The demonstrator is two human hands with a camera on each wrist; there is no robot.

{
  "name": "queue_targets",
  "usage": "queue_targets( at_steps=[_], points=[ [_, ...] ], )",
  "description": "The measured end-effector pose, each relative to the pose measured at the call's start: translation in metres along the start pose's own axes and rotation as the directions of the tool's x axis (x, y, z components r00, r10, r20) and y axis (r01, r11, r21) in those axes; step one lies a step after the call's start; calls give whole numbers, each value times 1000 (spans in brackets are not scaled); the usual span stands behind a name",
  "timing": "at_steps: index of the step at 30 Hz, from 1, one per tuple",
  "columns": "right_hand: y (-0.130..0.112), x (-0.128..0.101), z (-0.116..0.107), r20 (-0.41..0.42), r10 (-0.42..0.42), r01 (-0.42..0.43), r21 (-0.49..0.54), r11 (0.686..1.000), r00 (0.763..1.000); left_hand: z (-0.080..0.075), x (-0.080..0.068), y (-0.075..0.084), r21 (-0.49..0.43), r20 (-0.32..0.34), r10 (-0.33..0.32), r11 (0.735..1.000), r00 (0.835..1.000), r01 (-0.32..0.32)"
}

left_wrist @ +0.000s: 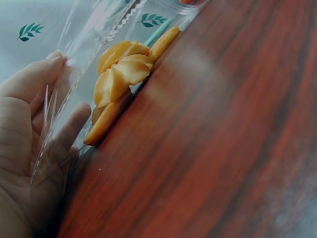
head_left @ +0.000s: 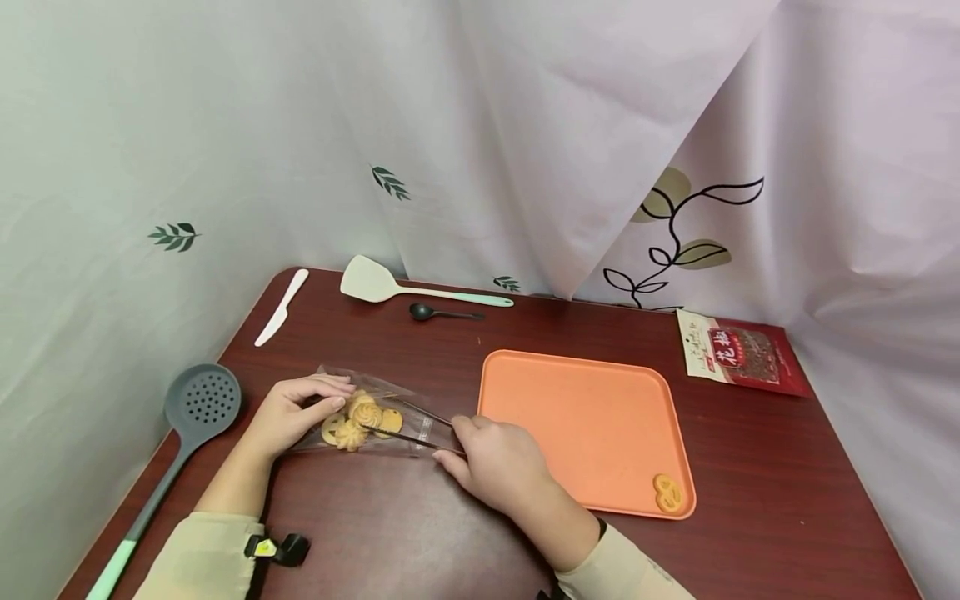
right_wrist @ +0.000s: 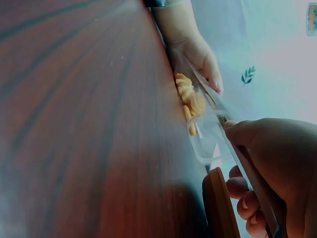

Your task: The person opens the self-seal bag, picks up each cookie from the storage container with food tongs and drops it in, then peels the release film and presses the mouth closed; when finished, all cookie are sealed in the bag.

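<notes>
A clear plastic bag [head_left: 408,412] with several golden cookies [head_left: 360,418] lies on the dark red table. My left hand [head_left: 315,400] pinches the bag's closed end, the film running between thumb and fingers [left_wrist: 54,69] beside the cookies [left_wrist: 121,74]. My right hand [head_left: 468,437] grips thin dark tongs [head_left: 412,427] whose tips reach into the bag's open end among the cookies [right_wrist: 188,99]. The right wrist view shows the tongs [right_wrist: 245,161] under my thumb. An orange tray [head_left: 592,417] sits just right of my right hand, with one cookie [head_left: 667,493] in its near right corner.
A grey slotted ladle [head_left: 202,400] lies at the left edge. A white knife [head_left: 281,307], a white spatula [head_left: 375,282] and a black spoon [head_left: 423,312] lie at the back. A red packet [head_left: 742,352] sits back right. Curtains hang close behind.
</notes>
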State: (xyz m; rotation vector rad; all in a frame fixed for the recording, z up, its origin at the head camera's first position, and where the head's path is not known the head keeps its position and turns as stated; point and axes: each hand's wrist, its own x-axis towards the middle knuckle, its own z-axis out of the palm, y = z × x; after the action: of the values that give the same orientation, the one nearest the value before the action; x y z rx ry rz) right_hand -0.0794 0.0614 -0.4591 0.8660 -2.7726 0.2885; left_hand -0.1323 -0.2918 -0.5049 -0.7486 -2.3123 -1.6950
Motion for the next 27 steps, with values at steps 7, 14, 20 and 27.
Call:
queue_targets(
  at_steps=[7,14,20,27],
  points=[
    [7,-9,0,14,31,-32,15,999,999,-1,-1,-1,4,-1,2,1000,1000,-2],
    [14,-20,2,2,41,-41,29,999,999,-3,-3,-1,-17,-18,-6,1000,1000,5],
    [21,-34,0,-33,54,-53,38,998,998,-2,-2,-1,-27,-17,-8,1000,1000,8],
    [30,-59,-8,-53,77,-75,35,997,996,-1,0,-2,-21,-4,4,1000,1000,-4]
  ],
)
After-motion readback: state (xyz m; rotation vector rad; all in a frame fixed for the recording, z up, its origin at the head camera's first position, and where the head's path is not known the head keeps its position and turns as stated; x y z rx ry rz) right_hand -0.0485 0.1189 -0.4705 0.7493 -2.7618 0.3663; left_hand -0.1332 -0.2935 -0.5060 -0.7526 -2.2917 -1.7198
